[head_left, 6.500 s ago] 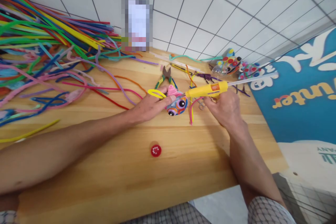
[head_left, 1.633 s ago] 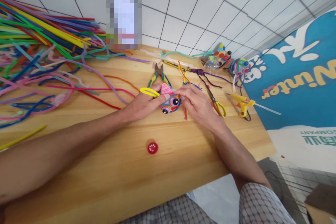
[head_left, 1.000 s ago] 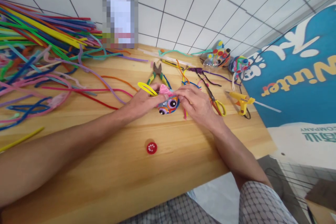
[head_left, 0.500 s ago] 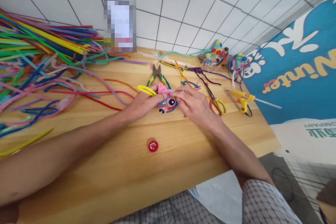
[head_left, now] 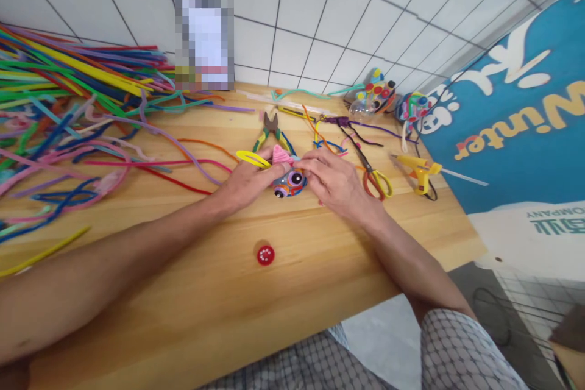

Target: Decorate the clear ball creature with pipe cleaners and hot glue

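Note:
Between my hands is a small craft figure [head_left: 289, 183] with bulging black-and-purple eyes and a coiled pink pipe-cleaner piece [head_left: 281, 155] on top. My left hand [head_left: 249, 181] is closed on the figure's left side, thumb against the pink coil. A yellow pipe-cleaner loop [head_left: 253, 159] sticks out by that hand. The fingers of my right hand [head_left: 333, 181] are pinched together at the figure's upper right; whatever lies between the fingertips is hidden. Pliers [head_left: 271, 128] with green-and-yellow handles lie just behind the figure. In front sits a red bottle cap [head_left: 265, 255] holding small white bits.
Loose pipe cleaners [head_left: 82, 73] heap up on the left. Scissors [head_left: 372, 173], a yellow glue gun [head_left: 418, 169] and a yellow cutter [head_left: 296, 112] lie to the right and back. Two decorated figures [head_left: 377, 94] stand by the tiled wall, near a blurred phone-like screen [head_left: 205, 42].
The whole scene has shifted very slightly left as the view moved. Both hands keep their hold at the figure, with hardly any visible finger movement.

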`<state>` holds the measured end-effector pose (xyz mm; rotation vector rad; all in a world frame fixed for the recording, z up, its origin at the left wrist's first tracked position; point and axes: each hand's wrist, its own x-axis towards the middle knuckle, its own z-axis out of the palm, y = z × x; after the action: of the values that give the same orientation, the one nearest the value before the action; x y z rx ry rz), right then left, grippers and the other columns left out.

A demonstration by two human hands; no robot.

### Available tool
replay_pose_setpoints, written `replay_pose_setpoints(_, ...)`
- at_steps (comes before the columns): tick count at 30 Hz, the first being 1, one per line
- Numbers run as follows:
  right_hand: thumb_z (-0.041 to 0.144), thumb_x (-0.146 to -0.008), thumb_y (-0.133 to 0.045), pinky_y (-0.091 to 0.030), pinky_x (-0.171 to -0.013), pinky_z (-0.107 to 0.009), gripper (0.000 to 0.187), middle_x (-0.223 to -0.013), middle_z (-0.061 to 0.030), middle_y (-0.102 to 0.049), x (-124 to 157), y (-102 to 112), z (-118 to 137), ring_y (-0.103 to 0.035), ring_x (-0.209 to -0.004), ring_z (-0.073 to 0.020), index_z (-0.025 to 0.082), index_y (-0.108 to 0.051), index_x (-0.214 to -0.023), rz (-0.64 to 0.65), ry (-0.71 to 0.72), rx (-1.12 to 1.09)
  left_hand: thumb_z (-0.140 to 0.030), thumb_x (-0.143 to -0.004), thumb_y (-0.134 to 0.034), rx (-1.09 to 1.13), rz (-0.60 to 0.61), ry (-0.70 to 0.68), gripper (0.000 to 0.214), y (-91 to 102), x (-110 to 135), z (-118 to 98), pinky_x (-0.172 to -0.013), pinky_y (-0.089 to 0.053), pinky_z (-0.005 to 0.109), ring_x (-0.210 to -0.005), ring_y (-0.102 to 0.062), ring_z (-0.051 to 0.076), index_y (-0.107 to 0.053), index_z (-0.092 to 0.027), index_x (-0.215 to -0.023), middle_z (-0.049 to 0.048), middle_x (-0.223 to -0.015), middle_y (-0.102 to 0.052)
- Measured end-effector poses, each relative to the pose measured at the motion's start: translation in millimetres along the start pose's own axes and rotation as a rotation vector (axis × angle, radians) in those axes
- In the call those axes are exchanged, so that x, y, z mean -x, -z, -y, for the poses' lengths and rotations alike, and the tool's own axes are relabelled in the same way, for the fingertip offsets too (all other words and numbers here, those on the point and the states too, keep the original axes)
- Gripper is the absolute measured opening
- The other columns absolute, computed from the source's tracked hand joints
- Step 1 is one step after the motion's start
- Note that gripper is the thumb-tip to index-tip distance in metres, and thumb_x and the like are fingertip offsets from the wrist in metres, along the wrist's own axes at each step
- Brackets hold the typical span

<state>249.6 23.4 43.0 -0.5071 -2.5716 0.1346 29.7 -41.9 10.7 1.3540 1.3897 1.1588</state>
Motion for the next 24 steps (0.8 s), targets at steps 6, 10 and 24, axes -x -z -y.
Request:
replay_pose_setpoints(6, 0.027, -0.107, -0.057, -0.057, -0.088, -0.034, 0.022, -0.101, -0.0051, -0.08, -4, 34, -15, -0.074, -0.095, -0.0203, 0.023, -0.078, -0.104, -0.166, -0.19, -0.002, -0.057, -0.088, -0.064, -0.066, 0.007, 0.027, 0.035, 1.5, 4, -9, -0.091, -0.055, 0.041, -0.102, -0.071, 0.031, -0.07, -0.024, -0.098, 0.0044, -0.104, -0.077)
replay_pose_setpoints(10, 0.035, -0.103, -0.064, -0.05, -0.074, -0.032, 0.023, -0.084, -0.0036, -0.077, 10, 63, -50, -0.068, -0.077, -0.0198, 0.02, -0.079, -0.095, -0.251, -0.592, 0.105, -0.058, -0.088, -0.061, -0.117, 0.015, 0.025, 0.034, 2.2, 6, -13, -0.089, -0.055, 0.04, -0.1, -0.07, 0.031, -0.069, -0.025, -0.095, 0.0035, -0.1, -0.076)
replay_pose_setpoints(24, 0.023, -0.106, -0.055, -0.049, -0.107, -0.036, 0.028, -0.136, -0.0177, -0.072, 28, 16, -56, -0.066, -0.127, -0.0284, 0.015, -0.075, -0.124, 0.404, -0.67, 0.256, -0.059, -0.087, -0.061, -0.144, 0.014, 0.05, 0.041, 0.5, 10, -18, -0.094, -0.057, 0.045, -0.104, -0.072, 0.034, -0.072, -0.026, -0.109, 0.0064, -0.109, -0.08)
